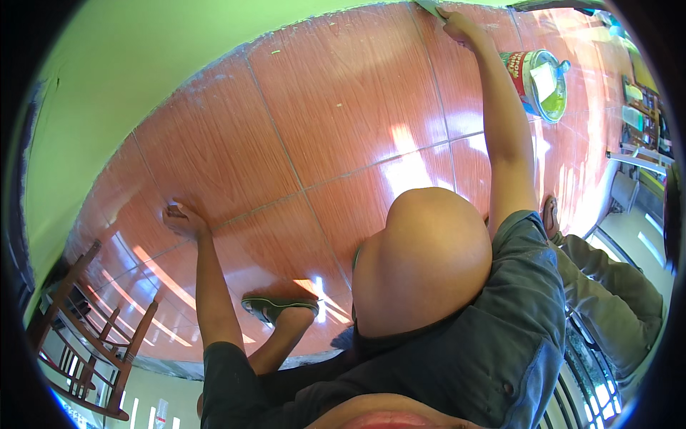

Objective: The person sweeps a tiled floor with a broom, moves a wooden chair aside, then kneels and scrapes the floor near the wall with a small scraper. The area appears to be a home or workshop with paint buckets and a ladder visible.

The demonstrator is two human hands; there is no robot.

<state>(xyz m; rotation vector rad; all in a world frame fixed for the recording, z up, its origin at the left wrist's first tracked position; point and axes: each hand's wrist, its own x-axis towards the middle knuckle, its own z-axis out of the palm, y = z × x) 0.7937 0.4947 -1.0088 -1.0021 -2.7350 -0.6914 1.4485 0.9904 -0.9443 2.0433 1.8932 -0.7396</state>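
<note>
My right hand (465, 29) is stretched to the foot of the light green wall (161, 48), gripping a thin flat pale-green tool (430, 8), perhaps a scraper. The tool reaches the wall's bottom edge; its far end is cut off by the frame. Beside my right forearm is an open Nippon Paint can (519, 72) with green paint inside. A white flat piece (543, 81) and a blue handle (563, 67) show at its mouth. My left hand (185, 221) hovers low over or rests on the wood-look floor tiles (343, 107), fingers curled around a small dark patch, object or shadow.
A wooden chair (102, 343) lies or stands at lower left. Another person's trousered legs (605, 300) and sandalled foot (550, 214) are close on my right. Beyond are a metal ladder-like frame (640, 160) and cluttered shelving (646, 112). My sandalled foot (292, 316) is on the floor.
</note>
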